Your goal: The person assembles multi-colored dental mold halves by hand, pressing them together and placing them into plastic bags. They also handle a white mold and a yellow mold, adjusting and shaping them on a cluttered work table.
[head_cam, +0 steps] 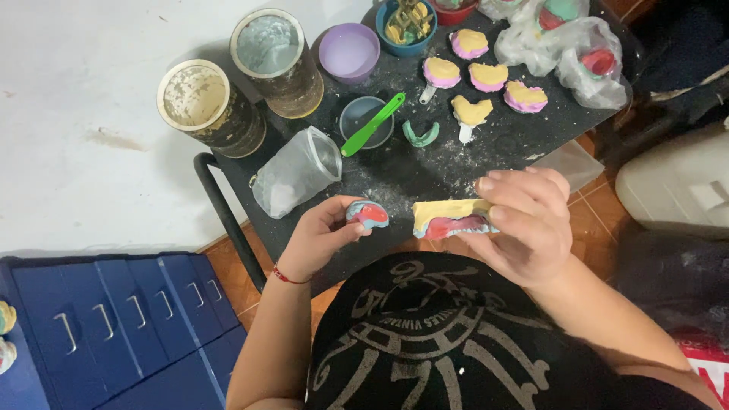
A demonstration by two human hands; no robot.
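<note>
White wall and terracotta floor tiles frame a small black worktop (425,171) dusted with pale powder, where I am working on dental casts. My left hand (323,235) is closed around a small blue-and-red mould (368,214), pinched between thumb and fingertips just above the worktop's near edge. My right hand (524,224) grips a yellow cast (448,218) seated on a pink-red mould with a pale blue rim — fingers curled over its top, thumb below. The two pieces are held near each other but apart, in front of my chest.

As I judge it, the job is well advanced but not finished. Five yellow casts on pink bases (486,76) already lie set out at the far side of the worktop, two of them with white handles showing — those look done. An empty green tray (420,134) lies beside them. The piece in my right hand still sits in its mould, so separating it appears to be left. More moulds wait in clear plastic bags (577,49) at the far right corner.

Mixing gear stands by: a green spatula (372,124) across a grey bowl (364,118), a purple bowl (349,51), a blue bowl (406,26) and two stained tins (243,80). A clear jar (300,171) lies tipped on its side. A blue cabinet (114,319) stands at lower left.
</note>
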